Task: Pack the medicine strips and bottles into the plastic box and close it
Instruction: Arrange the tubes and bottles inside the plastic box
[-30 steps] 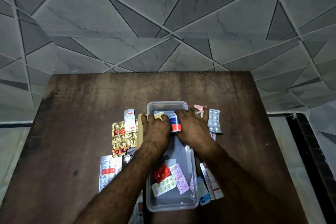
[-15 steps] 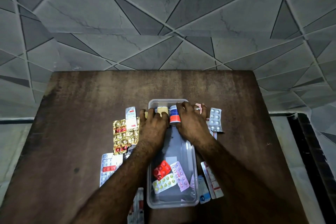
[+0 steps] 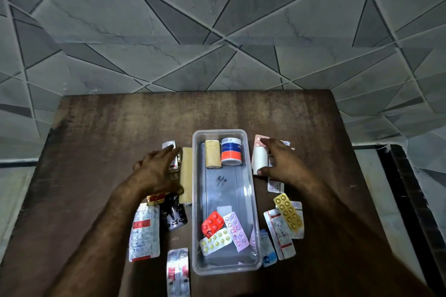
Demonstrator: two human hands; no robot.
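Observation:
A clear plastic box point(image 3: 196, 200) stands open in the middle of the brown table point(image 3: 96, 140). At its far end lie a tan roll point(image 3: 212, 153) and a blue, white and orange bottle point(image 3: 231, 150). Red point(image 3: 212, 223), pink point(image 3: 236, 231) and yellow-pill point(image 3: 215, 241) strips lie at its near end. My left hand point(image 3: 156, 171) rests flat, fingers spread, on gold and silver strips point(image 3: 169, 146) left of the box. My right hand point(image 3: 280, 164) is right of the box, thumb and forefinger clasping a white bottle point(image 3: 260, 160) that lies on a pink strip.
A long tan pack point(image 3: 185, 173) lies against the box's left wall. Loose strips lie at the near left point(image 3: 144, 231), at the bottom point(image 3: 178, 270) and at the right point(image 3: 288, 212). A tiled wall rises behind the table; the table's right edge drops off to the floor.
Both hands have left the box's far end, leaving the roll and the bottle there. The left hand moved out to the strips on the left, the right hand to the white bottle.

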